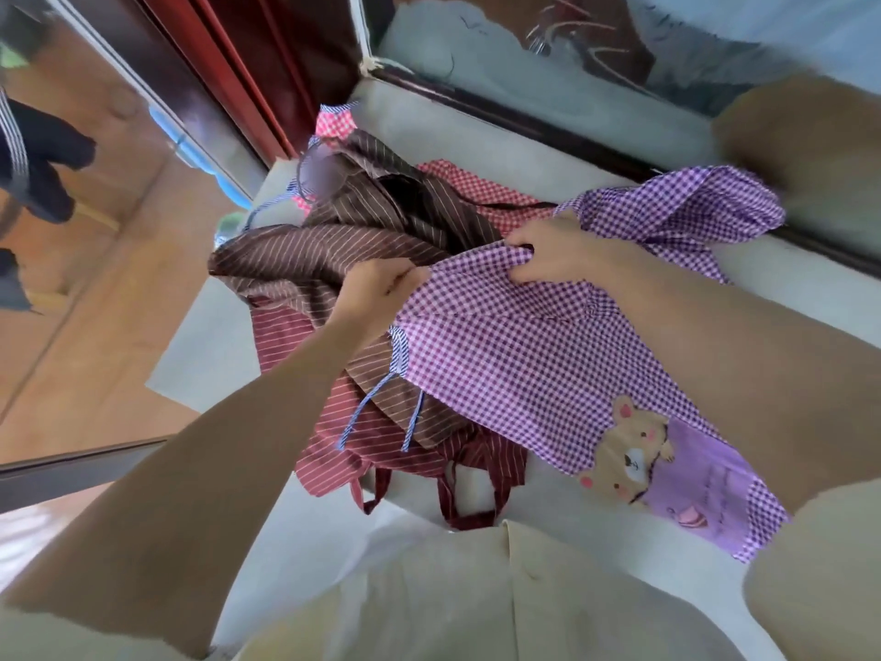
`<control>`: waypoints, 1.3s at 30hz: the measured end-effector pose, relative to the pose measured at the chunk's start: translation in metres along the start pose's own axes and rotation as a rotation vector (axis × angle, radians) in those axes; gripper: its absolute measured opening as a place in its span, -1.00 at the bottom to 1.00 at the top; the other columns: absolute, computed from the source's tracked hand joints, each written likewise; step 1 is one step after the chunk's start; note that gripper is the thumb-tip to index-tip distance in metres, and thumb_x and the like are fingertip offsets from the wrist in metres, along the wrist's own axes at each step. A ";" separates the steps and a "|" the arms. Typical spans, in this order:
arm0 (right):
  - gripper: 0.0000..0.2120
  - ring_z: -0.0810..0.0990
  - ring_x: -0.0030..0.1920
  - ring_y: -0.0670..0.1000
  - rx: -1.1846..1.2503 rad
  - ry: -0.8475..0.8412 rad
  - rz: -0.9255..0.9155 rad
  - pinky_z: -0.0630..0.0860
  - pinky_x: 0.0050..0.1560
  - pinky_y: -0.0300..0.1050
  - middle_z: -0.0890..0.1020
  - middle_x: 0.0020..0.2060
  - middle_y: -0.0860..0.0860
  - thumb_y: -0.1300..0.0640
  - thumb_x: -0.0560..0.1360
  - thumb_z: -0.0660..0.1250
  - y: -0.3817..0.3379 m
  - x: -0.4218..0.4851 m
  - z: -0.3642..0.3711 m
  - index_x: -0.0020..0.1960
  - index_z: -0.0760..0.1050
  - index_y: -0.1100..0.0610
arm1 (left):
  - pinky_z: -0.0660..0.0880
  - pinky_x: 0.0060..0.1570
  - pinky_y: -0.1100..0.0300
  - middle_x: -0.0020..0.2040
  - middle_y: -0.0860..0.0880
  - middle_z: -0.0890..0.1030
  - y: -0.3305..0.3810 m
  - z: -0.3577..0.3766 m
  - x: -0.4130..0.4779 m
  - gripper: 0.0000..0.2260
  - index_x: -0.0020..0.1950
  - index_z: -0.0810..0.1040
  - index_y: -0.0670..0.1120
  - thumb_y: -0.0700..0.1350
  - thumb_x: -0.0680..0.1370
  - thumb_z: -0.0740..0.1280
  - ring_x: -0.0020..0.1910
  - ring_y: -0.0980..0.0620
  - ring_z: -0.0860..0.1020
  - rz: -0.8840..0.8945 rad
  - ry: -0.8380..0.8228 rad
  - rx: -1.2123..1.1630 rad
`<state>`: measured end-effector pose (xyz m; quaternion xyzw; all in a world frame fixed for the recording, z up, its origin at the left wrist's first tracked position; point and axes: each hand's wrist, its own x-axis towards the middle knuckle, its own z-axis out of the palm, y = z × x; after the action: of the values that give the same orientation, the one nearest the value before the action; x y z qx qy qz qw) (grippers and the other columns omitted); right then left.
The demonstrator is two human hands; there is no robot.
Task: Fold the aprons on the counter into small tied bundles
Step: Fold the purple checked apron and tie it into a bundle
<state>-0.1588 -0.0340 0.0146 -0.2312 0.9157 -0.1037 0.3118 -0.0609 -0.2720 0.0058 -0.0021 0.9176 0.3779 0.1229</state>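
Hanging lengthwise toward the person, bear pocket (634, 450) nearest, the purple gingham apron (515, 355) is gripped by left hand (376, 291) and right hand (553, 252).

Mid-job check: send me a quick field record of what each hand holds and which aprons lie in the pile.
left: left hand pinches an edge of the purple checked apron
right: right hand grips the same apron, bunched
apron state: unfolded, stretched between both hands
pile: brown striped apron, red striped apron, red checked apron
surface: pale counter
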 end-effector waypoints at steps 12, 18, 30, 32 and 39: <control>-0.57 0.43 0.22 0.02 0.038 0.171 -0.028 0.16 0.34 0.10 0.48 0.11 -0.07 0.10 0.43 0.43 -0.029 0.029 -0.005 0.26 0.43 -0.04 | 0.29 -0.43 0.24 -0.45 0.01 0.38 -0.023 -0.017 -0.010 -0.66 -0.20 0.49 -0.25 -0.01 0.61 0.27 -0.51 0.10 0.29 -0.204 0.047 -0.149; -0.83 0.49 0.00 0.06 -0.172 0.002 -0.063 0.40 0.08 -0.01 0.46 0.00 0.04 0.02 0.47 0.38 -0.041 0.040 0.000 -0.01 0.51 0.07 | 0.50 0.05 0.06 -0.03 -0.19 0.65 -0.030 -0.026 -0.017 -0.94 -0.04 0.58 -0.09 -0.11 0.54 0.38 -0.06 -0.14 0.59 -0.331 -0.198 -0.391; -0.57 0.52 0.07 -0.02 0.134 0.622 -0.203 0.39 0.16 -0.28 0.33 0.41 0.18 0.10 0.52 0.34 -0.074 0.023 0.051 0.34 0.37 0.20 | 0.57 -0.08 0.05 0.10 -0.15 0.62 -0.049 -0.043 -0.029 -0.77 0.09 0.54 -0.12 -0.03 0.52 0.40 -0.06 0.00 0.59 -0.576 -0.183 -0.462; -0.39 0.30 0.45 0.10 0.034 0.455 -0.321 0.21 0.40 -0.02 0.11 0.55 0.13 -0.12 0.55 0.24 -0.079 0.013 0.068 0.51 0.19 0.11 | 0.56 0.04 0.00 0.04 -0.13 0.60 -0.050 -0.042 -0.032 -0.80 0.04 0.56 -0.14 -0.06 0.50 0.42 -0.04 0.02 0.57 -0.592 -0.171 -0.423; -0.16 -0.27 0.56 0.06 -0.178 -0.002 -0.217 -0.16 0.55 0.14 -0.32 0.56 0.06 -0.26 0.57 0.12 -0.074 0.012 0.103 0.56 -0.38 -0.05 | 0.27 -0.46 0.25 -0.47 -0.03 0.39 -0.081 -0.062 -0.050 -0.69 -0.23 0.56 -0.19 0.04 0.52 0.40 -0.53 0.08 0.28 -0.643 0.071 -0.340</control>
<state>-0.0769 -0.1092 -0.0475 -0.3558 0.8906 -0.0551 0.2777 -0.0184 -0.3774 0.0038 -0.3242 0.7978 0.4668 0.2015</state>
